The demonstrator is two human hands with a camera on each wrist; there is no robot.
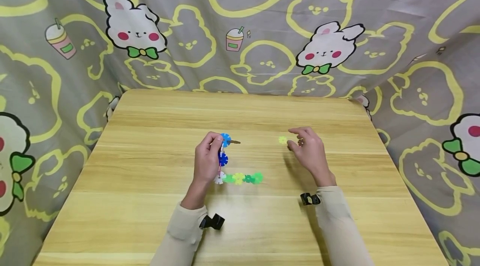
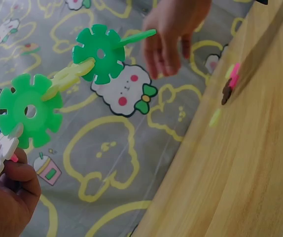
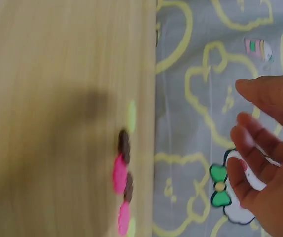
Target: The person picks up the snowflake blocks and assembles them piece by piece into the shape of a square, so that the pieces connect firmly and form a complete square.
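My left hand [image 1: 208, 157] grips a chain of interlocking plastic flower discs. Its white disc [image 1: 219, 178] sits by the fingers, and green and yellow discs [image 1: 238, 178] run off to the right. Blue discs [image 1: 223, 159] and a brown disc [image 1: 235, 142] show beside the same hand. In the left wrist view, each green disc [image 2: 29, 110] has notches round its rim and a round hole. Over the table hangs my right hand [image 1: 309, 149], thumb and fingers apart, nothing between them. Close to its fingertips in the head view lies a yellow disc [image 1: 282, 140].
Loose discs lie on the wooden table [image 1: 150, 216]; a pink disc [image 3: 120, 174] and a brown disc [image 3: 124, 143] show in the right wrist view. A patterned grey curtain [image 1: 210, 70] hangs behind the table's far edge and along both sides.
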